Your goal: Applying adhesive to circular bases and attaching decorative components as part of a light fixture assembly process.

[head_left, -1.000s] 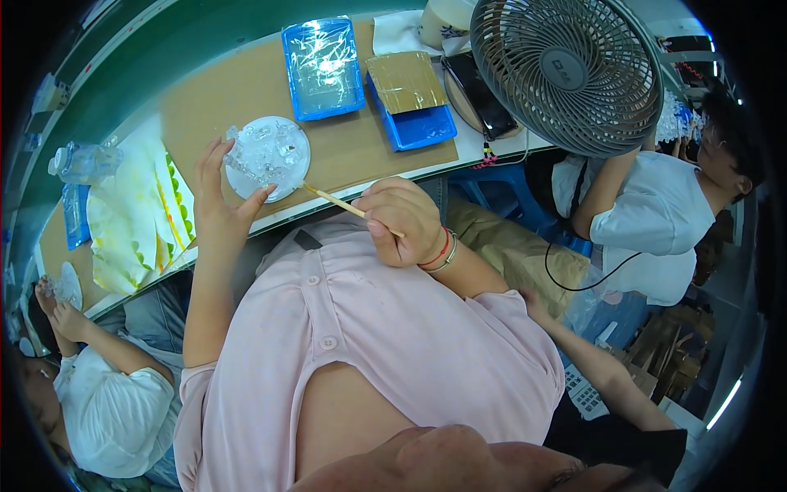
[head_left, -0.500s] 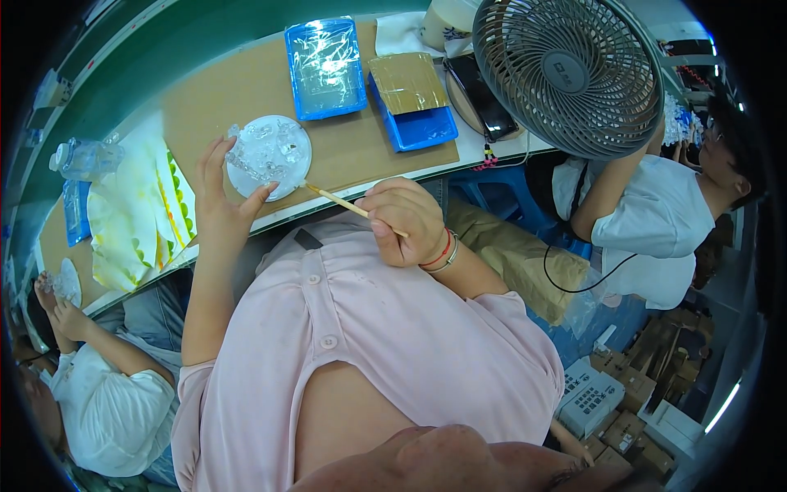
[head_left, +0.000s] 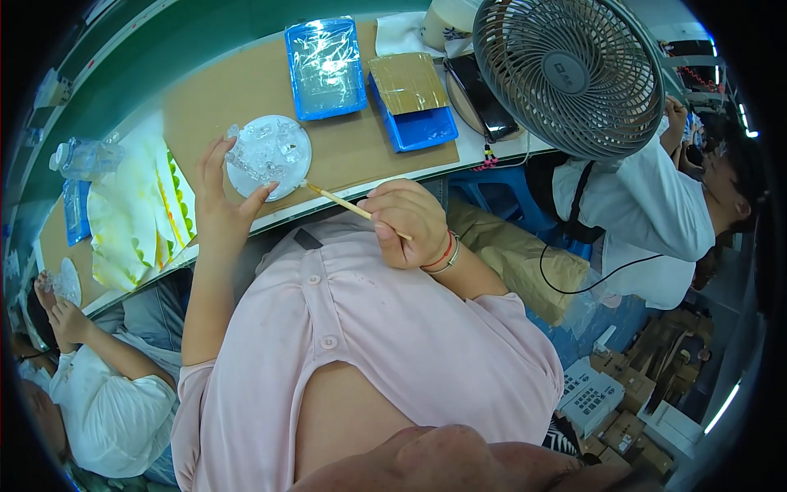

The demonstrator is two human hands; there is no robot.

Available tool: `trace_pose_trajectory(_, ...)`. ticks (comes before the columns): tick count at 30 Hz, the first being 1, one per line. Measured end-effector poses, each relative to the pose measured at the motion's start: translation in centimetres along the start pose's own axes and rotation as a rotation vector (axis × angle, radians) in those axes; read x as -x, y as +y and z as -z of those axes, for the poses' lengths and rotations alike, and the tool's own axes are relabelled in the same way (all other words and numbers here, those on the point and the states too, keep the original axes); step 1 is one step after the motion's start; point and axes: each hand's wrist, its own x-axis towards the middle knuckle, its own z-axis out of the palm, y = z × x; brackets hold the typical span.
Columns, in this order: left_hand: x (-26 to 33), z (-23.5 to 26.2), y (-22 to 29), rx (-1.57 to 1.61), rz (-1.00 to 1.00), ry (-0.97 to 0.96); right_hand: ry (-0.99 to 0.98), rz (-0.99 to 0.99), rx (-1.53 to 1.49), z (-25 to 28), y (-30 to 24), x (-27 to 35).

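Disc [head_left: 269, 156] at table edge [head_left: 361, 184], stick [head_left: 348, 208] touching rim

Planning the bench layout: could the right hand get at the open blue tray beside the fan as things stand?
Probably yes. The blue tray sits on the bench just past the right hand, and nothing stands between them. But its fingers already grip a thin wooden stick, so the stick would have to go down first.

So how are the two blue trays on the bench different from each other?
The left blue tray is open on top and filled with clear glossy plastic; the right blue tray is mostly covered by a brown cardboard piece, with bare blue showing at its near end. The left one sits farther from the person's right hand. Both are rectangular, blue, and lie on the brown mat.
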Motion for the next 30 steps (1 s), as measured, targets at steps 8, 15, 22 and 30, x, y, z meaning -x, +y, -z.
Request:
trace_pose_trajectory(8,0.0,0.0,0.2,-0.020,-0.002,0.011,0.003,-0.001,0.009,0.2,-0.1,0.0)
trace_pose_trajectory(15,-0.2,-0.7,0.3,-0.013,-0.008,0.058,0.007,0.000,0.006,0.5,0.2,0.0)
trace_pose_trajectory(22,0.3,-0.9,0.4,-0.026,-0.006,0.093,0.032,0.019,0.029,1.5,0.3,-0.6)
trace_pose_trajectory(30,0.3,0.7,1.2,-0.092,-0.012,0.062,0.264,-0.097,0.053,2.6,2.1,-1.9)
